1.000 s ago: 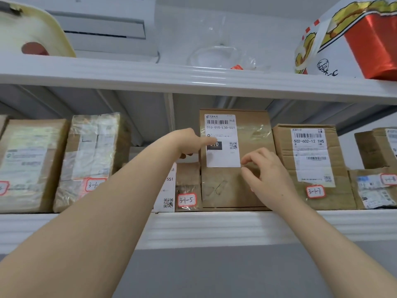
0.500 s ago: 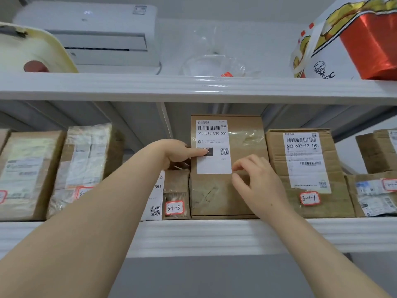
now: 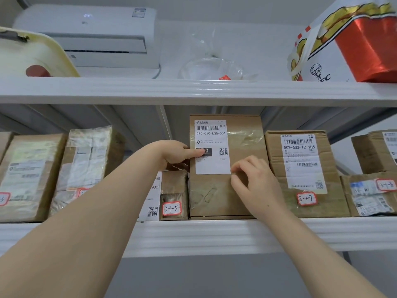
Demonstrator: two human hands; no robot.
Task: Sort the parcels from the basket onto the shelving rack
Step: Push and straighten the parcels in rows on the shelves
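Placing step; tall parcel (image 3: 214,194) upright on middle shelf (image 3: 214,233); left hand (image 3: 174,153) clamps its left edge, thumb on label (image 3: 211,166); right hand (image 3: 255,183) fingertips bunched at label corner, grip unclear; next, likely release without tipping.

White air conditioner (image 3: 86,35), crumpled clear plastic bag (image 3: 211,67), KFC bag (image 3: 318,67) (red foil (image 3: 369,46) alongside), yellowed tray (image 3: 32,52)

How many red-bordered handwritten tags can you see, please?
5: a cut-off tag at the far left, a tag half behind the left arm, tag 3-1-5, tag 3-1-7, tag 3-1-8 far right. The tall parcel shows none; the right hand may hide one.
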